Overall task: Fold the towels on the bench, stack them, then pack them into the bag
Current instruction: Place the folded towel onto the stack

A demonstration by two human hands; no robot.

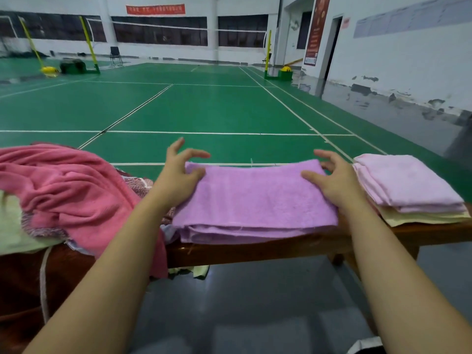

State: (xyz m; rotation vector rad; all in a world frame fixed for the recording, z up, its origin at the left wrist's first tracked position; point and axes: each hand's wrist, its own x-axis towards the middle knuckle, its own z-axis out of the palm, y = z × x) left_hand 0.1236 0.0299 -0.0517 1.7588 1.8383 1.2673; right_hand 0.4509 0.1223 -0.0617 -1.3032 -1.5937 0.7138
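No text can be read. The red banner (155,9) on the far wall and the red poster (316,29) far right bear lettering too blurred to make out.

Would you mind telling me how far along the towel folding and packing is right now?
Done: a folded stack sits at the bench's right end. In hand: the left hand and right hand grip the far corners of a partly folded purple towel. Left: the unfolded pink towel and other cloths heaped on the left, then packing; no bag is clearly visible.
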